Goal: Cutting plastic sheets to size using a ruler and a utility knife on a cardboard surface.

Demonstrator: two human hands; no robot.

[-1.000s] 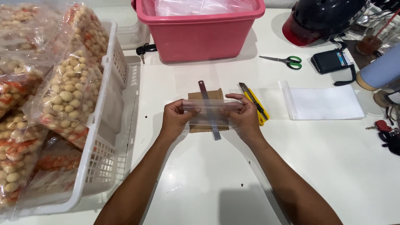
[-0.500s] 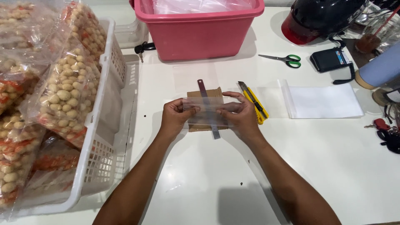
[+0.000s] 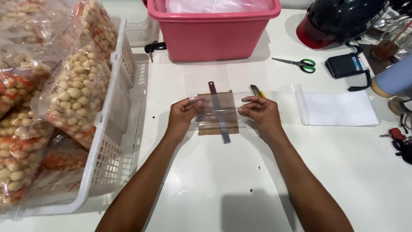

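Both hands, left (image 3: 182, 115) and right (image 3: 262, 112), pinch a clear bag (image 3: 216, 112) between them over the white table (image 3: 223, 184), near a pink bin (image 3: 212, 32).

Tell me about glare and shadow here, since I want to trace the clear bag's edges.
Head view: sharp and evenly lit; the clear plastic bag between left hand and right hand shows only faint sheen, so its edges are hard to trace; a soft shadow darkens the white table at the bottom; no motion blur.
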